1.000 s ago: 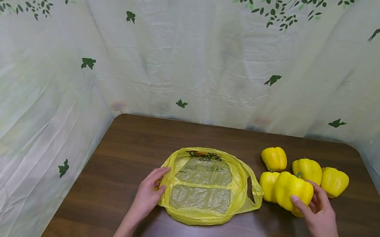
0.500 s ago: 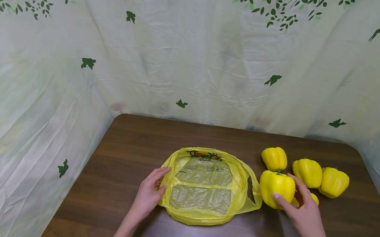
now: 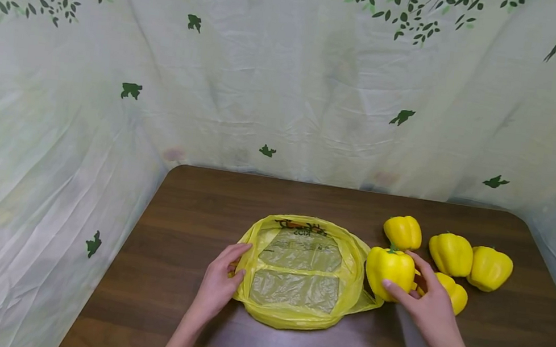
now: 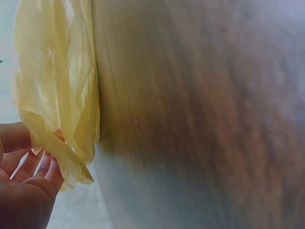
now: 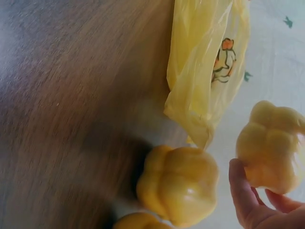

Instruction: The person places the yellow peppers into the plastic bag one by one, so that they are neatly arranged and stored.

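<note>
Gripping one yellow pepper [image 3: 389,273] in the right hand [image 3: 431,308], raised off the table [image 3: 202,205] near the right rim of the yellow bag [image 3: 287,319]. Pinching its left rim in the left hand [image 3: 219,281], well apart from the right. With other peppers [image 3: 491,269] toward the table's far right corner.

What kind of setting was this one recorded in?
Probably a staged recording corner indoors, though that is a judgement: a pale, leaf-printed cloth backdrop hangs behind and beside a brown wood-grain table, where a yellow plastic bag stands open beside yellow bell peppers.
</note>
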A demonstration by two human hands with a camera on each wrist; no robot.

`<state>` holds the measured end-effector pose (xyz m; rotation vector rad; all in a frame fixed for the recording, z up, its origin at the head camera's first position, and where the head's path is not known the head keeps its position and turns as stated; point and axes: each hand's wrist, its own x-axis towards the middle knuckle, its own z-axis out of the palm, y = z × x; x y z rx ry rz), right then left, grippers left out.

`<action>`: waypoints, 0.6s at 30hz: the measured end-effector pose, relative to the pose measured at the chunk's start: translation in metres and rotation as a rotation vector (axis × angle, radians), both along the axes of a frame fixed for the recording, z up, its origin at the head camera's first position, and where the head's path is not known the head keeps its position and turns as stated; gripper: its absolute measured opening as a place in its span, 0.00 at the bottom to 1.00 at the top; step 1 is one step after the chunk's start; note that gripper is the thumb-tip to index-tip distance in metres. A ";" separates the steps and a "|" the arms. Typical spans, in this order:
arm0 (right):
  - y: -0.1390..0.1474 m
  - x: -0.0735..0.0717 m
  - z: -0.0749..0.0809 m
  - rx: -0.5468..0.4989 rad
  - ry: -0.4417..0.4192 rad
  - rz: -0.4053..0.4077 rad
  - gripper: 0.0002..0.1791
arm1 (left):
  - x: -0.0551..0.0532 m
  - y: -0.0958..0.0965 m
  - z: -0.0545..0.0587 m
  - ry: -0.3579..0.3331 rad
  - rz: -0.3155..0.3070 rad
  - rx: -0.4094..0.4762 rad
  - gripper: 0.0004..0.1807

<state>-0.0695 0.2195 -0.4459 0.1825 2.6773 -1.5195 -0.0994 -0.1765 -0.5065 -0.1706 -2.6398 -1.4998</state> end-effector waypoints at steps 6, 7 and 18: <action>-0.009 -0.006 0.000 0.049 0.024 0.053 0.49 | 0.000 0.000 0.000 0.005 -0.007 0.008 0.29; -0.010 -0.007 0.000 0.057 0.036 0.063 0.49 | 0.000 0.000 0.000 0.007 -0.008 0.008 0.29; -0.020 -0.018 0.001 0.102 0.068 0.120 0.50 | 0.001 -0.001 -0.001 0.018 -0.015 0.009 0.30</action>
